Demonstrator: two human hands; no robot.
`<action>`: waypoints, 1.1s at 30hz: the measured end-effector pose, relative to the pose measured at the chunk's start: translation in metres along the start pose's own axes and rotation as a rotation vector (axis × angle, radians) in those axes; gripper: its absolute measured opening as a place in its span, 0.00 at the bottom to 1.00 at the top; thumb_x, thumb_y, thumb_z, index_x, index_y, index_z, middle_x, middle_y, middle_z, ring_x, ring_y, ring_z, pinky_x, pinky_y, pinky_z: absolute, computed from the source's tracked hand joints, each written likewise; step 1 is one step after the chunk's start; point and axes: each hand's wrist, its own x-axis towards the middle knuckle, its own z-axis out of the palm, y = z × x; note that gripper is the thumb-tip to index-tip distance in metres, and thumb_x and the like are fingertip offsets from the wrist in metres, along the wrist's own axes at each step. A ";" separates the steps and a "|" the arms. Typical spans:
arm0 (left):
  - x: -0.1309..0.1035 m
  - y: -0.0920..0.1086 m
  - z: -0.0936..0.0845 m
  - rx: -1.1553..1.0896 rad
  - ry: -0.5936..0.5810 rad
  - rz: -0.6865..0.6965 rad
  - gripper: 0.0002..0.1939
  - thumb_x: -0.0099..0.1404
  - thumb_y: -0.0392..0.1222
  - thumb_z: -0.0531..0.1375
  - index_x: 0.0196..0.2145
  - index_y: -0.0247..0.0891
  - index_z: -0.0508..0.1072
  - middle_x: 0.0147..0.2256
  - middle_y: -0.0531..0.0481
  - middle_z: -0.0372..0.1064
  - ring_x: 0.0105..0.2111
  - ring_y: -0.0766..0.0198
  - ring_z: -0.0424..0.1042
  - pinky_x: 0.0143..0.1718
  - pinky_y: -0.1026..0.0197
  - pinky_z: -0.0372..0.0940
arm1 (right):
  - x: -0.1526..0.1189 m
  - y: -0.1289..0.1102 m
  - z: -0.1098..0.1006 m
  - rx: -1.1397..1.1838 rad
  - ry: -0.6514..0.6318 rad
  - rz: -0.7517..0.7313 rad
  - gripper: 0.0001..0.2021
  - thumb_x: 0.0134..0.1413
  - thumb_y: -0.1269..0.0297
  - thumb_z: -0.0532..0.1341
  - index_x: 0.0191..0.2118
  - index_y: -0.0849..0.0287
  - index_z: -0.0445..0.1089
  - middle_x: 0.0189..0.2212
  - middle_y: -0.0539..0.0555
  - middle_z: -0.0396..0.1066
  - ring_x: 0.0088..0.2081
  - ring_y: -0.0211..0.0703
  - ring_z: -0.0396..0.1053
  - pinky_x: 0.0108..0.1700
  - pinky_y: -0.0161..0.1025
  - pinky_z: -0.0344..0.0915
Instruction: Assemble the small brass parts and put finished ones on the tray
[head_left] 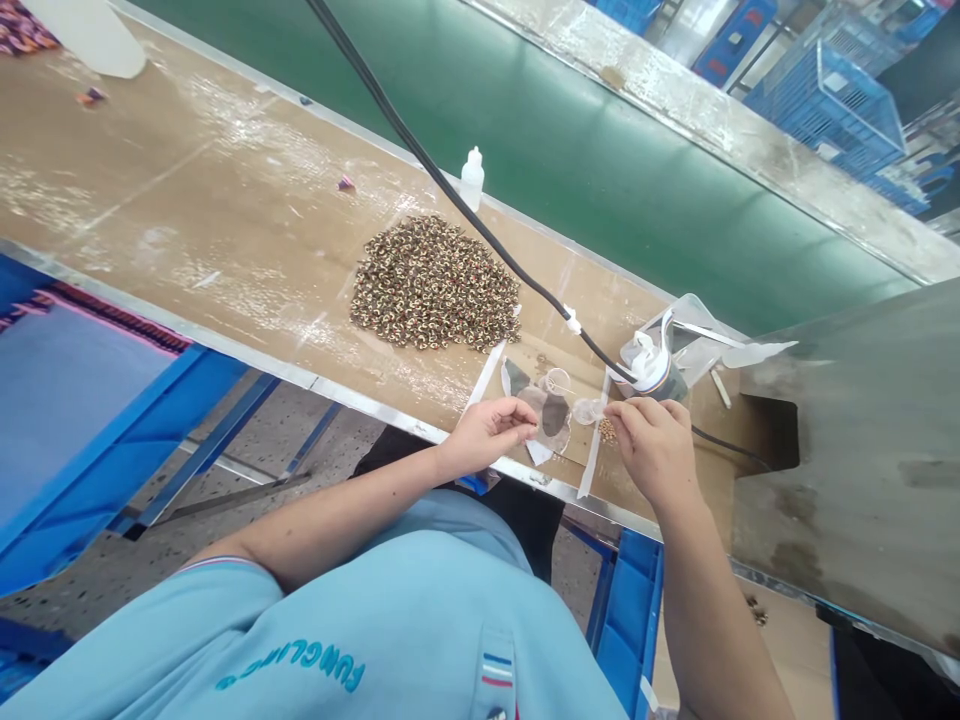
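My left hand [501, 432] is over the near edge of the bench, thumb and fingers pinched together. Whatever is between those fingertips is too small to make out. Beside it lie a dark oval patch [555, 415] on a crumpled clear sheet and a small clear round dish [556, 381]. My right hand [654, 440] is also closed, its fingertips at the edge of a clear round plastic piece [588, 411]; I cannot tell if they grip it. Small tan beads [607, 431] lie just below those fingertips. A large heap of small brown-and-gold pieces [435, 285] is farther left.
A white dropper bottle [472, 180] stands behind the heap. A black cable [450, 190] hangs across the view. At the right are a tub with white wrapping [651, 365] and a grey metal housing [855, 430]. A green conveyor belt [540, 130] runs behind the bench.
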 end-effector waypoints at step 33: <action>0.002 0.000 -0.001 -0.041 0.007 -0.048 0.09 0.56 0.39 0.63 0.35 0.33 0.73 0.28 0.51 0.73 0.30 0.68 0.73 0.37 0.64 0.68 | -0.005 0.000 -0.002 0.048 0.007 0.072 0.09 0.60 0.68 0.54 0.31 0.56 0.70 0.29 0.51 0.72 0.31 0.39 0.65 0.40 0.40 0.54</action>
